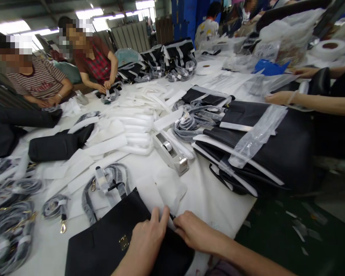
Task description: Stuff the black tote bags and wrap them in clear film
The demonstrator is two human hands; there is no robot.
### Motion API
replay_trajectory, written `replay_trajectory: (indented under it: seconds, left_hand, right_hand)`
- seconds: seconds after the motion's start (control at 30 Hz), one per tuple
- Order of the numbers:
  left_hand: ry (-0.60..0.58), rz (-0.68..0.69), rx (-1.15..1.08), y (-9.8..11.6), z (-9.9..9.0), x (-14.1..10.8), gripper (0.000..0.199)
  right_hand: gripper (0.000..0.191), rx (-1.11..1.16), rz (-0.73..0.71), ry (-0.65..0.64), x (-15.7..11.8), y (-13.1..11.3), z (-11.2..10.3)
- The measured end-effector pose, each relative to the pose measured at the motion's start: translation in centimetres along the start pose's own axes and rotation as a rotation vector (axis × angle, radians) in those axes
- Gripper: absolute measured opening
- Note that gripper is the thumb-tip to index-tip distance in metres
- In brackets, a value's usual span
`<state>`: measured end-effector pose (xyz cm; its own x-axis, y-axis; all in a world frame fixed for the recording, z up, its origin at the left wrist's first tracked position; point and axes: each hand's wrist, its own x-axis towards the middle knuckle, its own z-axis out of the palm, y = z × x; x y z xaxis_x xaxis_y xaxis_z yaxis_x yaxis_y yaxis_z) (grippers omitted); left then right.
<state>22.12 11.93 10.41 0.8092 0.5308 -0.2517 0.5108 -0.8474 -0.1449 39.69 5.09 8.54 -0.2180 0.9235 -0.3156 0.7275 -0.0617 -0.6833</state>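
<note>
A black bag (103, 237) with a small gold clasp (123, 242) lies at the near edge of the table. My left hand (149, 235) rests on its right part, index and middle fingers stretched forward at the bag's edge. Just to the right, my right hand (191, 230) is closed, thumb and fingers pinched at the same edge; what they pinch is too small to make out. A wrapped handle (87, 201) stands up behind the bag. White sheet material (169, 188) lies just beyond my hands.
A tape dispenser (171, 153) stands ahead, beside white strips (135, 130). Stacked black bags (261, 142) fill the right side, coiled wrapped straps (14, 226) the left. Co-workers sit across the table; another person's hands (278, 97) are at the right.
</note>
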Motion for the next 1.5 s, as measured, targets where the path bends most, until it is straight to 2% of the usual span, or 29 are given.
replay_trajectory:
  seconds: [0.1,0.2,0.27,0.33,0.4,0.5,0.57,0.63,0.7,0.77,0.83,0.9,1.0,1.1,1.2,1.33,1.4,1.5]
  left_hand:
    - [0.007,0.014,-0.021,0.0,-0.1,0.6,0.046]
    - [0.032,0.024,-0.025,0.1,0.4,0.6,0.049]
    - [0.042,0.016,-0.020,0.4,0.9,0.5,0.053]
    - [0.045,0.024,-0.044,0.5,1.4,0.2,0.053]
    - [0.060,0.096,-0.132,0.1,1.7,-0.3,0.051]
    - [0.213,0.200,-0.377,-2.4,1.5,-1.1,0.049]
    - [0.376,0.082,-0.523,-5.1,0.9,-1.0,0.049]
    - [0.438,-0.103,-0.577,-7.7,0.1,-0.4,0.056]
    - [0.351,-0.141,-0.629,-9.6,-0.2,0.7,0.057]
    - [0.236,-0.109,-0.704,-10.3,0.1,1.4,0.042]
    - [0.210,-0.130,-0.749,-10.0,1.1,1.4,0.023]
    - [0.291,-0.201,-0.758,-9.2,2.5,0.7,0.013]
    - [0.440,-0.293,-0.798,-8.1,4.4,-0.9,0.015]
    - [0.480,-0.333,-0.821,-7.8,5.2,-1.6,0.017]
    - [0.458,-0.327,-0.812,-8.0,5.0,-1.4,0.016]
    - [0.428,-0.263,-0.771,-8.8,4.1,-1.2,0.021]
    - [0.405,-0.193,-0.757,-9.4,3.2,-1.2,0.023]
    - [0.281,-0.055,-0.818,-10.5,1.6,-0.9,0.019]
  right_hand:
    - [0.023,0.138,-0.026,0.042,-0.5,0.0,-1.8]
    - [0.018,0.314,0.010,0.268,0.7,-0.9,-2.8]
    - [0.021,0.474,-0.015,0.349,2.6,-1.5,-2.4]
    - [0.030,0.618,-0.025,0.352,4.7,-1.9,-1.1]
    - [0.036,0.714,0.038,0.378,6.4,-1.8,0.5]
    - [0.039,0.764,0.111,0.448,7.5,-1.5,2.3]
    - [0.039,0.747,0.120,0.484,7.5,-1.4,2.9]
    - [0.039,0.710,0.142,0.519,7.2,-1.6,3.1]
    - [0.039,0.674,0.163,0.544,7.1,-1.9,3.1]
    - [0.039,0.652,0.172,0.562,7.0,-2.1,3.2]
    - [0.038,0.633,0.179,0.582,7.0,-2.2,3.4]
    - [0.039,0.611,0.187,0.611,6.8,-2.2,3.7]
    - [0.040,0.588,0.184,0.650,6.5,-2.1,4.2]
    - [0.040,0.570,0.154,0.653,6.4,-1.9,4.5]
    - [0.040,0.574,0.138,0.659,6.4,-1.7,4.6]
    - [0.042,0.627,0.185,0.717,6.3,-1.4,4.8]
    - [0.043,0.648,0.207,0.731,6.3,-1.4,4.9]
    - [0.043,0.653,0.212,0.727,6.2,-1.5,4.9]
